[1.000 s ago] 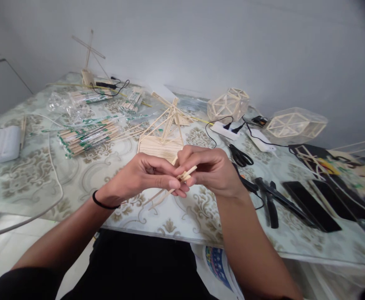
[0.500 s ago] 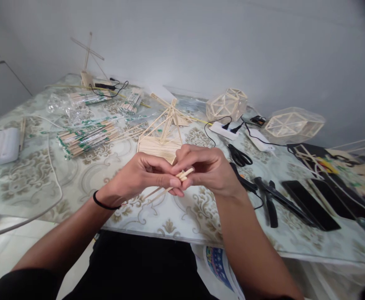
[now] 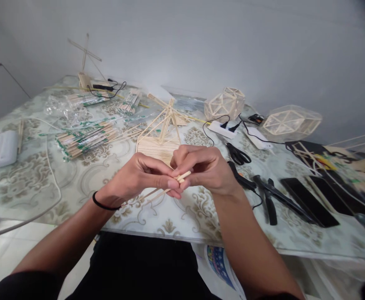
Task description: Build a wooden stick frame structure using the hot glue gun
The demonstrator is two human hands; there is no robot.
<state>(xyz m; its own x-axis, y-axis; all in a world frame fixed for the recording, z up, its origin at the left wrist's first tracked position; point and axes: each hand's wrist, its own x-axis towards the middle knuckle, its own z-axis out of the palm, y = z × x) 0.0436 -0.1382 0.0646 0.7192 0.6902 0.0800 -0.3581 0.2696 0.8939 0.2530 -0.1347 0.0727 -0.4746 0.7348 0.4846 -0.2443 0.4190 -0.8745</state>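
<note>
Both of my hands meet over the front middle of the table, pinching thin wooden sticks point(image 3: 185, 176). My left hand point(image 3: 152, 174) grips them between thumb and fingers, and their long ends slant down to the left beneath it. Close against it, my right hand point(image 3: 201, 168) holds the short ends near the tips; the fingers hide where the sticks meet. Just behind my hands lies a flat panel of wooden sticks point(image 3: 154, 146), with a frame of slanting sticks point(image 3: 169, 112) rising from it.
Packaged chopsticks point(image 3: 86, 139) lie at left, near a white box point(image 3: 0, 148). To the right are black scissors point(image 3: 238, 154), a glue gun point(image 3: 242, 177), pliers point(image 3: 265, 200) and a power strip point(image 3: 222, 129). Two wooden polyhedron frames point(image 3: 224, 105) point(image 3: 291, 123) stand at the back.
My hands stay pinched together, with only a slight shift of the stick ends between the fingers. The whole view has moved a little.
</note>
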